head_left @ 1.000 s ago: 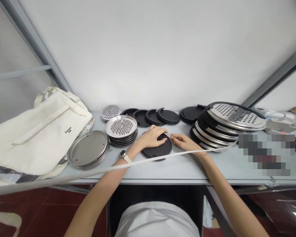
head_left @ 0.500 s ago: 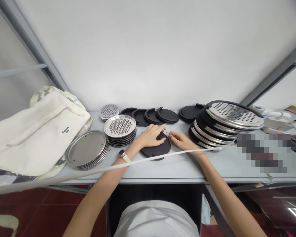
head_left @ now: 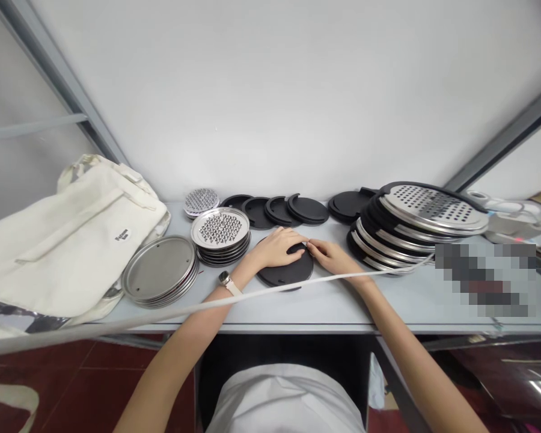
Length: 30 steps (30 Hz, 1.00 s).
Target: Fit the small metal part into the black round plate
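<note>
In the head view a round black plastic disc with a raised curved rim (head_left: 286, 275) lies flat on the table in front of me. My left hand (head_left: 277, 248) is draped across its upper part, thumb on the face and fingers curved over the far edge, holding it down. At the disc's right edge, the thumb and fingertips of my right hand (head_left: 329, 255) are pinched together beside the left fingertips. Whatever is between them is too small to make out. Just left of my left hand stands a stack of round metal grater plates (head_left: 220, 228).
Plain metal discs (head_left: 160, 267) are stacked at left, beside a cream bag (head_left: 72, 240). More black discs (head_left: 309, 209) line the wall. At right rises a tall stack of black-rimmed perforated plates (head_left: 428, 207). A white cable (head_left: 342, 275) crosses the view in front of me.
My right fingertips have moved slightly left, against the left fingertips at the disc's edge. A thin line seen there earlier is now hidden. The view has shifted a little.
</note>
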Available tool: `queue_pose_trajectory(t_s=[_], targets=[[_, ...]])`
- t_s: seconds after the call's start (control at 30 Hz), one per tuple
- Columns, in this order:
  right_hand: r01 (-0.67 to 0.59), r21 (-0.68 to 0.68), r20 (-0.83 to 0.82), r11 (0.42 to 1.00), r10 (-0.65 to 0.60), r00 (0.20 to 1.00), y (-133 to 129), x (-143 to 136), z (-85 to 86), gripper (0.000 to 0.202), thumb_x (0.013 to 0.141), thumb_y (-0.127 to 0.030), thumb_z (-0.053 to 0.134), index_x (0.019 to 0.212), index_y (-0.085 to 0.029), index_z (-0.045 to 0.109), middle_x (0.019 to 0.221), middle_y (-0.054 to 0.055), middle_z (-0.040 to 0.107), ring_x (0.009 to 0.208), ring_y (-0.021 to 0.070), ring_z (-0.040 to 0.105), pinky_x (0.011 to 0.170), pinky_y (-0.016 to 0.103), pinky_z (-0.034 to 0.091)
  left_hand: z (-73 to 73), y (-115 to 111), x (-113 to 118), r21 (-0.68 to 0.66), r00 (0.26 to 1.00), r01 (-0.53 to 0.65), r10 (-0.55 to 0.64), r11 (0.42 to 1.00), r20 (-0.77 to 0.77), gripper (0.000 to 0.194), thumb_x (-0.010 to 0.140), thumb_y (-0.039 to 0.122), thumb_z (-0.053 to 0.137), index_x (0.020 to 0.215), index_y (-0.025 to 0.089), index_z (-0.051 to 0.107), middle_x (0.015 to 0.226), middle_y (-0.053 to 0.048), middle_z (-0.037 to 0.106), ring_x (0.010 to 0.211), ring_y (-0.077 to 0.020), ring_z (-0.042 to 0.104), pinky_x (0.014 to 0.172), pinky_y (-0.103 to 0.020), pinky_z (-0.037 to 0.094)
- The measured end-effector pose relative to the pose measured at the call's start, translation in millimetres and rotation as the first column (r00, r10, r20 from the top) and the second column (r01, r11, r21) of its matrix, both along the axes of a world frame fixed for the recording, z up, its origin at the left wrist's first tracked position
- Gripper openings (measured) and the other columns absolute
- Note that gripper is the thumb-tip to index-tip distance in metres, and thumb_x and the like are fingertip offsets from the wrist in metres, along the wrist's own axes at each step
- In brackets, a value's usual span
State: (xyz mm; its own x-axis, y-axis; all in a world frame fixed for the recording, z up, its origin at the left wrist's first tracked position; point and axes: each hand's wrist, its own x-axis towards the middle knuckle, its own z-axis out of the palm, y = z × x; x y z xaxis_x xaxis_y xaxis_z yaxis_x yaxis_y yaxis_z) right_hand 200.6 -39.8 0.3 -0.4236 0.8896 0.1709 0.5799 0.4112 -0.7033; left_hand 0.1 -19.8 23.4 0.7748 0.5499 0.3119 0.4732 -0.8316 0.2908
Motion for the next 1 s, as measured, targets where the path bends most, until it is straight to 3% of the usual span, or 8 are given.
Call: queue_pose_trajectory(t_s=[0.7, 1.0], targets=[[0.042, -0.003, 0.017, 0.999, -0.042, 0.999, -4.9, 0.2, 3.4, 0.045, 0.093, -0.052, 0.035, 0.085, -0.018, 0.064, 0.067, 0.004, 0.061, 0.064, 0.0187, 0.052, 0.062, 0.028, 0.039, -2.4, 3.0, -1.2, -0.062, 0.998, 0.012, -0.008, 0.998, 0.058, 0.033, 0.093, 0.031, 0.047, 0.124, 0.022, 0.055, 0.123, -0.005, 0.062, 0.116, -0.0187, 0.052, 0.103, -0.037, 0.035], [0.054, -0.013, 0.018, 0.998, -0.053, 0.998, -4.8, -1.3, 4.8, 0.045, 0.092, -0.055, 0.033, 0.074, -0.018, 0.053, 0.063, 0.001, 0.053, 0.059, 0.0148, 0.045, 0.057, 0.027, 0.033, -4.0, 4.7, -1.3, -0.074, 0.995, 0.021, -0.013, 0.997, 0.098, 0.028, 0.092, 0.03, 0.049, 0.117, 0.021, 0.058, 0.118, -0.004, 0.064, 0.112, -0.0185, 0.055, 0.101, -0.036, 0.037]])
